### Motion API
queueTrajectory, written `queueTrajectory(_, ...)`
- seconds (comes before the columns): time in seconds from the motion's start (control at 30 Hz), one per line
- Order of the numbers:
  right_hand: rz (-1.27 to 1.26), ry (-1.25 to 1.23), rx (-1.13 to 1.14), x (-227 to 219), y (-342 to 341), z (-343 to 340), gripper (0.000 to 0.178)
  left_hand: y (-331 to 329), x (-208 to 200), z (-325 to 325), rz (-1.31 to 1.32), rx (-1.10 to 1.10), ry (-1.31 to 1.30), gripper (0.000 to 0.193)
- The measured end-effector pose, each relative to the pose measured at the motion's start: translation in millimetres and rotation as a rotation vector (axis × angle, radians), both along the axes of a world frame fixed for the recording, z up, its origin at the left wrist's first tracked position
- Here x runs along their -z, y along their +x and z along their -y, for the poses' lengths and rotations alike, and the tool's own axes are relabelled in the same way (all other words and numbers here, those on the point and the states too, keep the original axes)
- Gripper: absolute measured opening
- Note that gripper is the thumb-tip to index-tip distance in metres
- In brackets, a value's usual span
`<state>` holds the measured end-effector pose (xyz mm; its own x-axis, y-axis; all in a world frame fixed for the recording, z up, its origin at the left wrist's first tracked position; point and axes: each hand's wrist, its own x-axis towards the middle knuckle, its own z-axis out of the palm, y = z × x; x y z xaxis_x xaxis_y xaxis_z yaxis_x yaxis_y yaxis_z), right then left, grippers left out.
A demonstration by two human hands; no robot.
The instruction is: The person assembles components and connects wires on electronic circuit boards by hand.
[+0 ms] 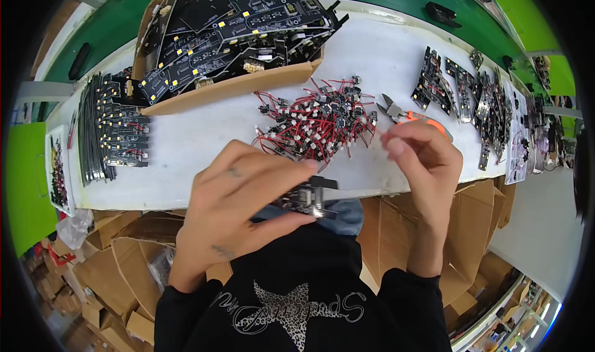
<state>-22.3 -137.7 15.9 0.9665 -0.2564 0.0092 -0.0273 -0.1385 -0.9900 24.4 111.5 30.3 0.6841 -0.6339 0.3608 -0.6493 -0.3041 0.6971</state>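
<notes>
Nearest me, just below the middle of the frame, my left grip (232, 197) pinches a dark circuit board piece (300, 198) between the thumb underneath and the fingers on top, its silvery part showing at the right. I hold it above my lap, by the near table edge, so I judge it best to press only on its sides, spare the metal part and keep it level. Right of centre, my right grip (427, 160) curls with thumb and forefinger near each other; blur hides their tips, so I cannot tell whether they meet or pinch anything. A light touch there should suit small, delicate parts.

The near edge of the white table (198, 147) runs behind my hands; anything let slip there could drop toward the open carton (468, 228) at lower right. Beyond, mid-frame, lies the heap of connectors (322, 119), its red and black leads loose enough to snag. Just right of it, the orange-handled cutters (396, 111) point their spread blades up and left, close to my right fingertips, so I want margin there. The best bare room is left of the heap, as far as the row of boards (127, 138). Farther back, the cardboard box (235, 88) at upper left limits reach, with board corners jutting over its rim
</notes>
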Motion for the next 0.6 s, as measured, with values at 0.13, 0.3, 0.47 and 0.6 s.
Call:
queueTrajectory(0.13,0.267,-0.484,0.019,5.9,21.9,-10.3,0.014,1.0,-18.4,-22.6,0.108,-0.147,-0.053,0.055)
queueTrajectory(0.3,0.508,-0.771,-0.048,12.7,38.5,-25.2,0.016,21.9,-26.7,-56.1,0.261,-0.387,-0.094,0.058)
queueTrajectory(0.47,0.459,-0.73,-0.045,17.4,27.9,-24.1,0.015,51.6,-42.6,-90.7,0.252,-0.493,-0.391,0.056)
queueTrajectory(0.6,0.438,-0.69,-0.005,20.8,16.3,-16.5,0.016,89.5,-52.6,-111.2,0.098,-0.303,-0.541,0.045)
